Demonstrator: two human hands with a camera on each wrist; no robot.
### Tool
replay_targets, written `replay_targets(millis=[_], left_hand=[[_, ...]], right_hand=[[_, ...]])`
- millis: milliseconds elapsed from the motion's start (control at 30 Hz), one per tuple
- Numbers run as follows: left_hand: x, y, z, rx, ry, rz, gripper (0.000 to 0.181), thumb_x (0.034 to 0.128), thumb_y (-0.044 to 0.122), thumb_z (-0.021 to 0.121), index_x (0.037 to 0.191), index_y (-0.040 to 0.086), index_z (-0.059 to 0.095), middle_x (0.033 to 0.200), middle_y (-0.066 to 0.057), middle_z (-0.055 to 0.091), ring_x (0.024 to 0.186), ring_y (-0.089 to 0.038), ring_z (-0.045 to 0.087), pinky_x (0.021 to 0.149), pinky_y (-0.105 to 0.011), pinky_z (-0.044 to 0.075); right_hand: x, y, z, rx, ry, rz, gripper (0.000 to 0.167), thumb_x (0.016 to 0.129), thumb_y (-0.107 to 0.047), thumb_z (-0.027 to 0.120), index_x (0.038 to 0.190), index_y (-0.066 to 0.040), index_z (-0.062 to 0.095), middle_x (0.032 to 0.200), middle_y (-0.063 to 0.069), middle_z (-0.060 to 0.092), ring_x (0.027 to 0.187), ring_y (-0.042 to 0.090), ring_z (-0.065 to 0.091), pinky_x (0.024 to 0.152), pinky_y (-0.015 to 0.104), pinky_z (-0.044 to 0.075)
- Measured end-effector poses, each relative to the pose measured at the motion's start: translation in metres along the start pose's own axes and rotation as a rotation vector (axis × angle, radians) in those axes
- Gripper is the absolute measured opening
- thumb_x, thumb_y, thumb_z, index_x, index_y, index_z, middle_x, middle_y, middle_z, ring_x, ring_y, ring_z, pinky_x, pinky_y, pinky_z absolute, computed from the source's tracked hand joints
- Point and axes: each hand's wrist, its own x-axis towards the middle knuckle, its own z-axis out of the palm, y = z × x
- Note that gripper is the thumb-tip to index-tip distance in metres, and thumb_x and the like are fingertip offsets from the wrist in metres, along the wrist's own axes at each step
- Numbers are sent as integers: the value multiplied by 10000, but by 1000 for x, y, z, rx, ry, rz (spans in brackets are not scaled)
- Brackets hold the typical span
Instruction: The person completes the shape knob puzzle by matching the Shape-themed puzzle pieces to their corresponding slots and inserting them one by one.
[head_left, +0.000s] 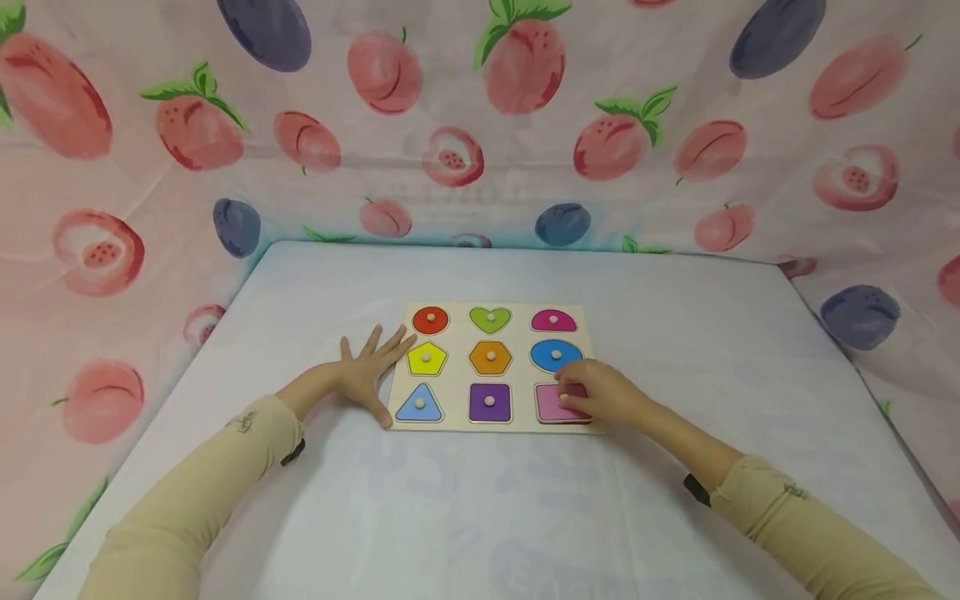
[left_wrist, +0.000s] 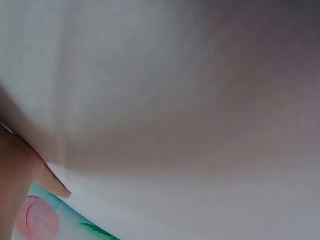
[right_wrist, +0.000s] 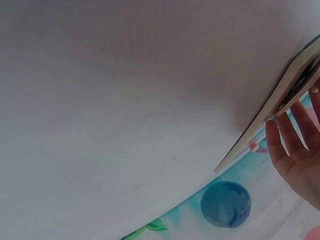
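Note:
A wooden shape puzzle board (head_left: 457,333) lies flat on the white table. At its lower right corner my right hand (head_left: 606,393) pinches the small knob of a pink rectangle piece (head_left: 550,400). That piece sits tilted in its slot, with a dark gap along its near edge; the right wrist view shows the same gap beside the fingers (right_wrist: 300,132). My left hand (head_left: 366,373) is spread, its thumb and fingertips touching the board's left edge. In the left wrist view only part of the left hand (left_wrist: 17,175) shows, and the board is hidden.
Other knobbed pieces fill the board, among them a purple square (head_left: 480,412), a blue oval (head_left: 542,357), an orange hexagon (head_left: 480,367) and a light blue triangle (head_left: 423,414). The white tabletop (head_left: 450,517) surrounds the board. A fruit-print cloth (head_left: 540,150) hangs behind and at both sides.

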Motion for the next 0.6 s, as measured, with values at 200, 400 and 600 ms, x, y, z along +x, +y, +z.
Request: replay_targets(millis=[200,400,600], left_hand=[[-1,-1,2,-17,13,18,1369,531,526,858,1524,205,-28,1584,-72,-185,1403,-413,-256,937,-763,-208],[-1,1,0,-26,11,29,1361,535,531,852,1524,205,-25,1582,-75,-191,1399,-425,-257,929,-767,-210],[-1,2,0,-22,-1,14,1359,542,522,854,1524,202,-30,1580,-71,-197,1396,-412,-273,934,-760,-216]], right_hand=[[0,-1,6,-32,7,28,92,799,-156,748,812,-124,663,1045,94,675,974,252,603,855,378,539],[1,-2,5,-40,-5,56,106,782,-157,765,780,-126,664,897,26,644,841,158,559,760,290,541],[3,-4,4,-39,22,-17,177,758,-129,779,692,-92,619,732,-4,556,714,123,483,652,238,466]])
